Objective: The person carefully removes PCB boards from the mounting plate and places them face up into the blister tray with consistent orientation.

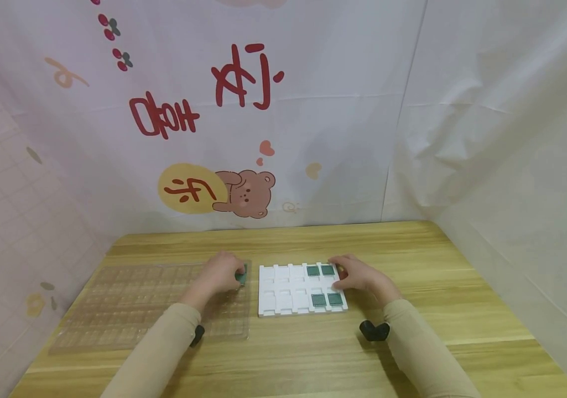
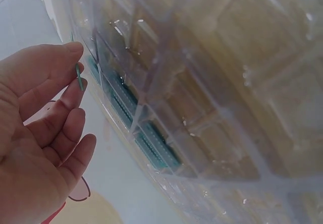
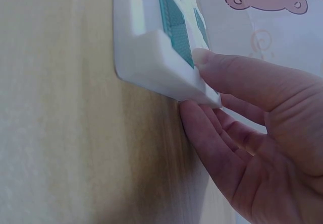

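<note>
The left hand (image 1: 220, 272) pinches a small green chip (image 1: 241, 275) between thumb and fingers, above the right end of a clear plastic tray (image 1: 249, 326); from the left wrist the chip shows edge-on as a thin strip, with the other fingers loosely bent below it. More green chips (image 2: 157, 146) sit in pockets along the edge of the clear tray nearest that hand. The right hand (image 1: 360, 275) holds the right end of a white tray (image 1: 290, 313), its thumb on the top edge just beside a seated chip and its fingers against the outer side and underside. Four chips lie in the white tray, all toward its right end: a pair on the far side and a pair on the near side. Both trays rest on a wood-grained bench (image 1: 308, 359), the clear one on the left and the white one just beside it, with a narrow gap between them. Both arms wear beige sleeves (image 1: 422, 348). Behind the bench hangs a pale cloth (image 1: 338, 127) printed with a brown bear (image 1: 250, 196) and red characters.
</note>
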`<action>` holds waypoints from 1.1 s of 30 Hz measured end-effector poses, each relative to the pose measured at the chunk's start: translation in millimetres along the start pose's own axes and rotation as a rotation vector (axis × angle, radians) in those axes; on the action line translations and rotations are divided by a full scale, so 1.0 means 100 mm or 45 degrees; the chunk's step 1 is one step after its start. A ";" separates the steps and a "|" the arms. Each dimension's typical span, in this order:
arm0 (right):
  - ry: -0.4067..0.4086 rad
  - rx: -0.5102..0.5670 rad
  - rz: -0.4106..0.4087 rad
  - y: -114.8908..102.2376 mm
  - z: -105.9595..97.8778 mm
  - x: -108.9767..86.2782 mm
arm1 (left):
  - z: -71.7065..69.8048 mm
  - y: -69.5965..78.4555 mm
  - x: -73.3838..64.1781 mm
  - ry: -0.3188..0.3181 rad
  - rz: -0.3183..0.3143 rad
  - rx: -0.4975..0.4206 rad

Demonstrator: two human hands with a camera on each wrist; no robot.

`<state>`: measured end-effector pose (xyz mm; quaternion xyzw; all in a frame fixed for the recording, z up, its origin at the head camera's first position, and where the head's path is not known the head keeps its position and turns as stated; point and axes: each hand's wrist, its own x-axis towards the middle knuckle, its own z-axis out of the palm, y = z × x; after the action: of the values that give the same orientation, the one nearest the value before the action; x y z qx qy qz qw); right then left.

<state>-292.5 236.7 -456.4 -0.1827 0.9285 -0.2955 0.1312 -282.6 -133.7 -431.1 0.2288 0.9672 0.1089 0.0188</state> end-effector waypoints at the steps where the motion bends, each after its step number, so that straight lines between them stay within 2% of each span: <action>1: 0.000 -0.003 0.001 0.00 0.00 0.00 | 0.00 0.00 0.00 0.004 0.005 0.003; 8: -0.002 -0.005 0.007 0.00 0.00 0.00 | 0.03 -0.02 0.01 0.008 0.003 0.041; 20: -0.009 -0.004 0.010 0.00 -0.01 0.01 | 0.06 -0.03 0.01 0.009 0.019 0.014; 27: -0.002 -0.003 -0.014 0.01 0.00 0.01 | 0.06 -0.03 0.01 -0.010 -0.019 0.011; 33: -0.001 0.014 -0.006 0.01 0.00 0.00 | 0.05 -0.03 0.01 -0.009 -0.007 0.019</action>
<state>-292.9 237.0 -457.0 -0.1841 0.9263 -0.3009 0.1321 -284.4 -135.4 -436.8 0.2265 0.9685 0.1009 0.0210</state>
